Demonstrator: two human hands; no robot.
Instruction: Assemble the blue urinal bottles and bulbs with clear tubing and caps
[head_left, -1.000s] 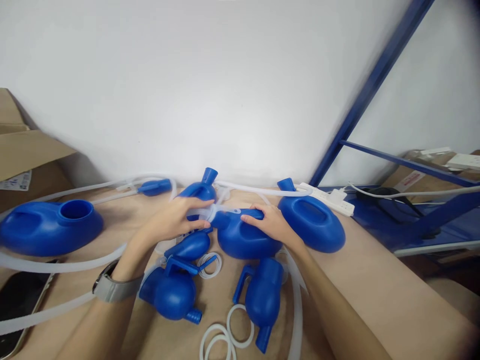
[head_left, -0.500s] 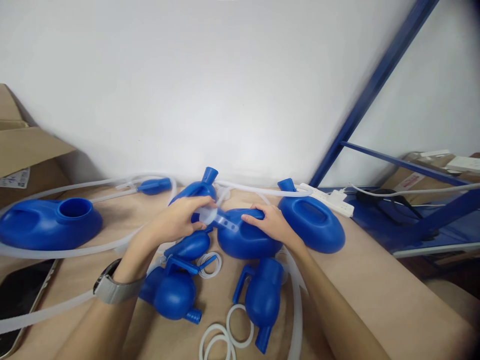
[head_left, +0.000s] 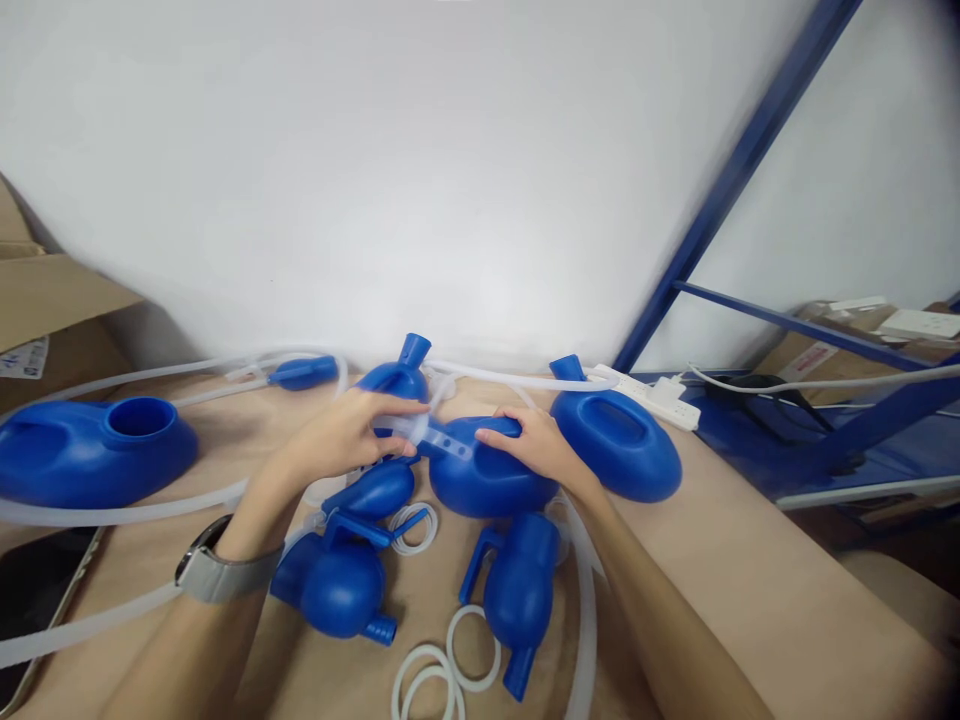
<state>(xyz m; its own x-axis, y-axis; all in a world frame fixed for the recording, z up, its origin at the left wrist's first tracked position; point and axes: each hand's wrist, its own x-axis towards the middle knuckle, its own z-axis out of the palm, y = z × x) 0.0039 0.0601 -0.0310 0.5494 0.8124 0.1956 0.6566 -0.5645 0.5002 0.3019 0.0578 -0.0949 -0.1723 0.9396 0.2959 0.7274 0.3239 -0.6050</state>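
Observation:
My right hand [head_left: 531, 440] grips the handle of a blue plastic urinal bottle [head_left: 487, 485] in the middle of the table, thumb on its near side. In my left hand [head_left: 360, 430], thumb and fingers pinch a translucent plastic cap [head_left: 411, 428]. Its flat strap [head_left: 448, 443], with a row of holes, lies against the bottle's left side, and the bottle's mouth is hidden behind the cap and hand. Just below my left hand is a small blue bulb-shaped part [head_left: 375, 488]. Nearer me are a blue spouted part [head_left: 343, 588] and a second spouted part [head_left: 519, 590].
White rings [head_left: 474, 650] lie at the front. Another blue bottle [head_left: 616, 445] stands right, near a power strip [head_left: 679, 408]; a wide-mouthed one [head_left: 97, 455] is left. Clear hoses [head_left: 180, 507] cross the table. A phone [head_left: 45, 590], cardboard box [head_left: 60, 310] and blue rack [head_left: 735, 190] flank it.
The cap in my left hand has turned slightly, its face now seen more edge-on. My right hand keeps its grip on the bottle. The whole view has shifted a little.

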